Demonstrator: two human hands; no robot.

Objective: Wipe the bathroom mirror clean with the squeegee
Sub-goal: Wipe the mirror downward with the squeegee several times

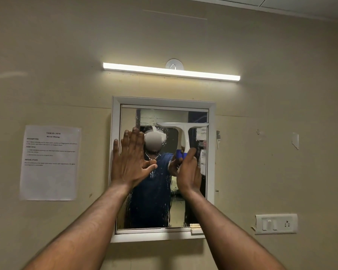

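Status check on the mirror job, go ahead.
Right hand gripping squeegee, blade at upper right of mirror. Left hand open, flat by mirror's left edge. Glass streaked with water. Nothing in the way.

A bathroom is suggested by a framed mirror (162, 166) (streaked with water) set into a plain beige wall (271, 133). A strip light (171, 71) is mounted above it, and a switch plate (276, 224) is fixed lower right.
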